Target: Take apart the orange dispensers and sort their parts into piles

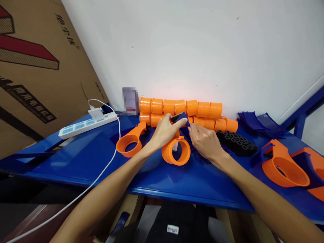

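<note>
In the middle of the blue table, my left hand [165, 130] is closed around the upper end of an orange tape dispenser [176, 152], whose round hub faces me. A dark blue plastic plate [182, 116] and a black part show at its top, by my left thumb. My right hand [205, 140] has its fingers curled in a pinch against the blue plate's right edge. What lies inside that pinch is hidden, apart from the plate. Just behind my hands are two stacked rows of orange plastic rings [179, 106].
Another orange dispenser [129, 145] lies to the left, and more dispensers [285, 170] sit at right. Black foam-like tubes [236, 141] and blue plates [260, 123] lie back right. A white power strip [88, 125] trails a cable [111, 162] across the left side. A carton [50, 77] stands left.
</note>
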`<state>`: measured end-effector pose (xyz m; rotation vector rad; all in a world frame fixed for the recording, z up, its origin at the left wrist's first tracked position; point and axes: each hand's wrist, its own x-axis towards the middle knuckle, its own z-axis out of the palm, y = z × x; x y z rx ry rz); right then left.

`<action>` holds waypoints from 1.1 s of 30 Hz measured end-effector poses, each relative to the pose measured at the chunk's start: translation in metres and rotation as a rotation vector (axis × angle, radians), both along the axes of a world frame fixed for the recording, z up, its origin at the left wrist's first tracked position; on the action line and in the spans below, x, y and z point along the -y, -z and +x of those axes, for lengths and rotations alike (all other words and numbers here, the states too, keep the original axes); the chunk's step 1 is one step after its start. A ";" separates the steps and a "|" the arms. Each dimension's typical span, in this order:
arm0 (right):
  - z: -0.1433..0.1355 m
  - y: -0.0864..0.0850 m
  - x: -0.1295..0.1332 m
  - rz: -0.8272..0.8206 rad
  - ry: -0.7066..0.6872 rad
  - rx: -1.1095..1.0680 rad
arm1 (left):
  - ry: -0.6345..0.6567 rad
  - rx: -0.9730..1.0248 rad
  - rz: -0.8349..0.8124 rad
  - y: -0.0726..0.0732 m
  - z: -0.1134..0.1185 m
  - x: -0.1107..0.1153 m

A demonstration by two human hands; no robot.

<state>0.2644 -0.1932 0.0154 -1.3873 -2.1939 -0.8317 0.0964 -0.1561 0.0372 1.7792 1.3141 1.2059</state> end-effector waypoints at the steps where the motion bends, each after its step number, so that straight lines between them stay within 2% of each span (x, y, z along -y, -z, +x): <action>1: 0.001 -0.001 0.000 -0.025 -0.006 -0.004 | 0.003 0.002 0.004 0.000 0.000 0.000; 5: 0.004 -0.006 -0.002 -0.079 -0.052 0.017 | 0.014 0.012 0.018 -0.002 0.001 0.002; 17: 0.009 -0.014 -0.001 -0.046 -0.144 0.000 | 0.018 0.027 0.055 -0.008 -0.003 0.004; 21: 0.018 -0.017 -0.005 -0.032 -0.108 -0.105 | 0.108 0.123 0.066 -0.012 -0.004 0.010; 27: 0.023 -0.028 0.005 -0.061 -0.128 -0.220 | 0.354 0.478 -0.213 -0.017 -0.007 0.016; 30: 0.031 -0.036 0.009 -0.041 -0.036 -0.270 | 0.332 0.542 -0.219 -0.017 -0.008 0.016; 33: 0.051 -0.047 0.010 -0.005 0.057 -0.451 | 0.279 0.627 -0.214 -0.016 -0.008 0.013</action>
